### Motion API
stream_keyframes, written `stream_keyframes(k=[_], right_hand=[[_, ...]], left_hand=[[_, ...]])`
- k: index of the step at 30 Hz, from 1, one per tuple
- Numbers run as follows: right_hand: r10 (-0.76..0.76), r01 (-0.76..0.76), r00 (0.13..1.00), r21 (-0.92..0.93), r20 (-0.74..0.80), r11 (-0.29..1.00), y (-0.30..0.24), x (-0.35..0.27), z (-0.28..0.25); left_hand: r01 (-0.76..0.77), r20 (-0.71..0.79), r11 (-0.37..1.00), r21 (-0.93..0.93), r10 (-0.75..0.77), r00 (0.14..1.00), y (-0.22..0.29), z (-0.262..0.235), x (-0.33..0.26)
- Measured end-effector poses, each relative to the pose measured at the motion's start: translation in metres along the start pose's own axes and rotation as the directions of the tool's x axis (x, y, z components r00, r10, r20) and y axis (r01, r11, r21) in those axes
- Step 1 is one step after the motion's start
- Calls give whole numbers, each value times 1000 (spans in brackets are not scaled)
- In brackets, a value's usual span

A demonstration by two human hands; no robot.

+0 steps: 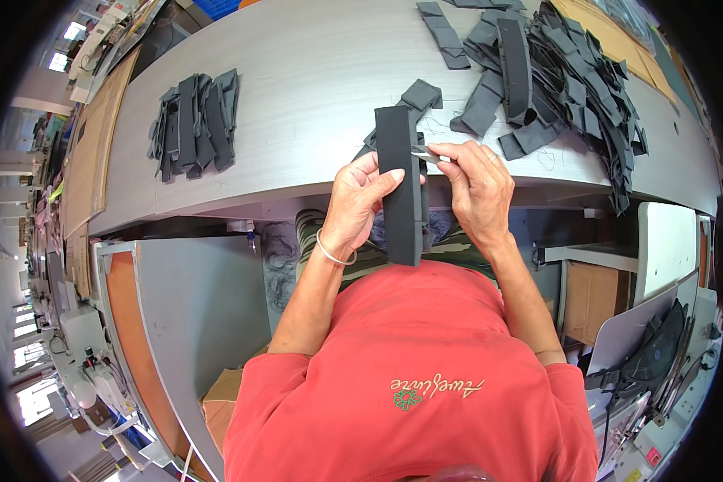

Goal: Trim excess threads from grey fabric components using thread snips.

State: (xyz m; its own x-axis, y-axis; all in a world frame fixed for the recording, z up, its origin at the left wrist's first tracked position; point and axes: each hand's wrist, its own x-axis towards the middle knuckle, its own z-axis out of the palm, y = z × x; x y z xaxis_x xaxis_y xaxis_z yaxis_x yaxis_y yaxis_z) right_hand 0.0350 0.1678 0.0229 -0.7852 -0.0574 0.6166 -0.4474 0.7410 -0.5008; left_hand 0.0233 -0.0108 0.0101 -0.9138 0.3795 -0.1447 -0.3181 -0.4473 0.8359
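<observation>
My left hand (355, 195) grips a long dark grey fabric strip (397, 197), thumb on its face and fingers behind. The strip stands nearly upright in view, in front of the table's near edge. In my right hand (482, 189), thumb and forefinger pinch a small pointed metal tool (428, 156). Its tip meets the right edge of the strip, and the exact kind of tool is too small to tell. Beyond the strip, a folded grey fabric piece (420, 95) lies on the table, partly hidden; I cannot tell if it is joined to the held one.
A light grey table (297, 104) spans the space ahead. At its left lies a neat pile of grey strips (194, 128). A larger tangled heap of strips (578, 88) covers the right and hangs over the near edge. Loose threads (548, 158) lie beside the heap.
</observation>
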Motion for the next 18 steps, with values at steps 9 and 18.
stream_keyframes(k=[9,18], right_hand=[[112,-106,993,120,-46,987,3,4,-3],[101,-100,995,32,-11,994,12,15,0]], left_hand=[[33,21,998,59,-35,999,-3,-1,-4],[-3,110,997,76,-5,994,3,7,-9]])
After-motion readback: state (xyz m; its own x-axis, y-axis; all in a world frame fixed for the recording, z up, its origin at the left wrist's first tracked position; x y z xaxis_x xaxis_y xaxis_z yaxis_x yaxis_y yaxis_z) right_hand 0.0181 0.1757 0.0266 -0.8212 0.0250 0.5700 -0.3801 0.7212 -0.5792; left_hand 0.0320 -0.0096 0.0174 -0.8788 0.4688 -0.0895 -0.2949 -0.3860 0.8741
